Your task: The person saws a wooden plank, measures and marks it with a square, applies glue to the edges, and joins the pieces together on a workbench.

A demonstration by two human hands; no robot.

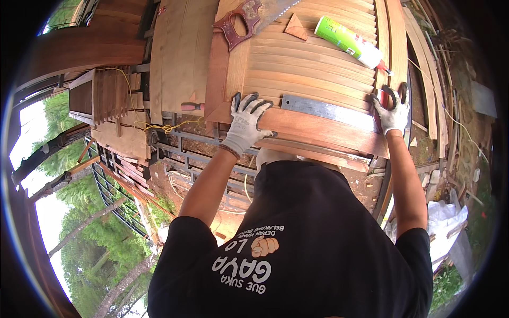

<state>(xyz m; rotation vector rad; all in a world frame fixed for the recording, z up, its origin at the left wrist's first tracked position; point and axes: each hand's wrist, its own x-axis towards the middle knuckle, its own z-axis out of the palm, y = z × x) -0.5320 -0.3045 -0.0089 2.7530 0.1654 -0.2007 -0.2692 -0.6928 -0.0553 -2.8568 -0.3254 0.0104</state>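
In the middle of the frame, the left hand [245,121] lies flat, fingers spread, on the wood panel [297,74]. The steel ruler [328,111] sits between. At right, the right hand [393,112] grips the panel's edge. Press evenly so nothing slips.

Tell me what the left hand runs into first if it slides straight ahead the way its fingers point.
Probably only more wooden slats; the left hand rests flat on them, and further up lies a handsaw, though depth is unclear.

Both arms are reaching forward, the gloved left hand [245,119] pressing flat with fingers spread, the gloved right hand [393,112] gripping
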